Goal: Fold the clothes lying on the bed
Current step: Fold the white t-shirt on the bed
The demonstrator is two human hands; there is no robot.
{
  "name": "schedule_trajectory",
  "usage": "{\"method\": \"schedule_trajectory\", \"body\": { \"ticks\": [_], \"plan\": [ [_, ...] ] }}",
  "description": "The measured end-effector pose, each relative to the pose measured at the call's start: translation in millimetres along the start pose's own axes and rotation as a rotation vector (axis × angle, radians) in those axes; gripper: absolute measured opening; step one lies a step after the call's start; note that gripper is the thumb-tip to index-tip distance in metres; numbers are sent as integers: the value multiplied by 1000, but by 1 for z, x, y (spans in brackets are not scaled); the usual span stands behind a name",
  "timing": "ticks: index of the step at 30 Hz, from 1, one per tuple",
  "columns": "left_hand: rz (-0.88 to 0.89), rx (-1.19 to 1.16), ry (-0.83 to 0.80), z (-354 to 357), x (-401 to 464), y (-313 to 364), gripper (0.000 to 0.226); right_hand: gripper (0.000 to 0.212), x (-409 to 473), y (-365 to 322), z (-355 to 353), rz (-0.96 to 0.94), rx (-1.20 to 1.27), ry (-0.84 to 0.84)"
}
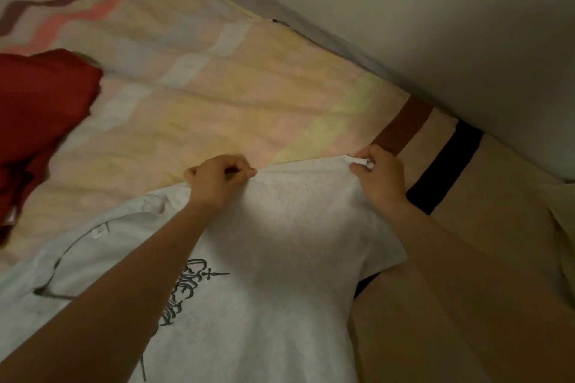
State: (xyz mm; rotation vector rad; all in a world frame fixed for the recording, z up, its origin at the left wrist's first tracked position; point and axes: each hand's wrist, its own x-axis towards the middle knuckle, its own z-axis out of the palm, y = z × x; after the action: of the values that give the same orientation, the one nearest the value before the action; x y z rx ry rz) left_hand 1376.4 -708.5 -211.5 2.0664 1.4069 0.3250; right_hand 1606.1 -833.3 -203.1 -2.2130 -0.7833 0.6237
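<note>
Left hand (217, 180) and right hand (378, 174) pinch the white T-shirt's (280, 258) far edge; its body trails toward the person across the bed (217, 87).

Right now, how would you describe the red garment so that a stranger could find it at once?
On the bed with the pastel checked sheet, look to the left edge of the view. The red garment lies crumpled there, untouched, apart from the white printed T-shirt that both hands hold.

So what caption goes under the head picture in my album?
Both hands, left hand and right hand, pinch a white T-shirt's edge on the bed.
</note>
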Motion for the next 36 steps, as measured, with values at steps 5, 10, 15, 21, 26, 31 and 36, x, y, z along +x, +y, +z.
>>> {"method": "schedule_trajectory", "body": {
  "ticks": [5, 10, 15, 21, 26, 31, 36],
  "plan": [
    [54, -149, 21, -10, -12, -19, 13, 38, -23, -18, 15, -254, -371, 149],
    [38, -52, 77, -36, -22, -44, 28, 39, -60, -34, 51, -681, -550, -101],
    [-15, -6, 93, -74, -47, -86, 40, 53, -76, -39, 76, -689, -778, -343],
    [-147, -41, 122, -118, -87, -136, 43, 52, -82, -69, 96, -668, -722, -292],
    [-178, -131, 167, -151, -119, -173, 41, 41, -89, -116, 148, -855, -449, -393],
    [-269, -24, 238, -175, -153, -219, 36, 29, -87, -142, 194, -958, -421, -430],
    [-357, 48, 255, -185, -183, -251, 31, 23, -75, -141, 203, -950, -436, -394]
  ]
}}
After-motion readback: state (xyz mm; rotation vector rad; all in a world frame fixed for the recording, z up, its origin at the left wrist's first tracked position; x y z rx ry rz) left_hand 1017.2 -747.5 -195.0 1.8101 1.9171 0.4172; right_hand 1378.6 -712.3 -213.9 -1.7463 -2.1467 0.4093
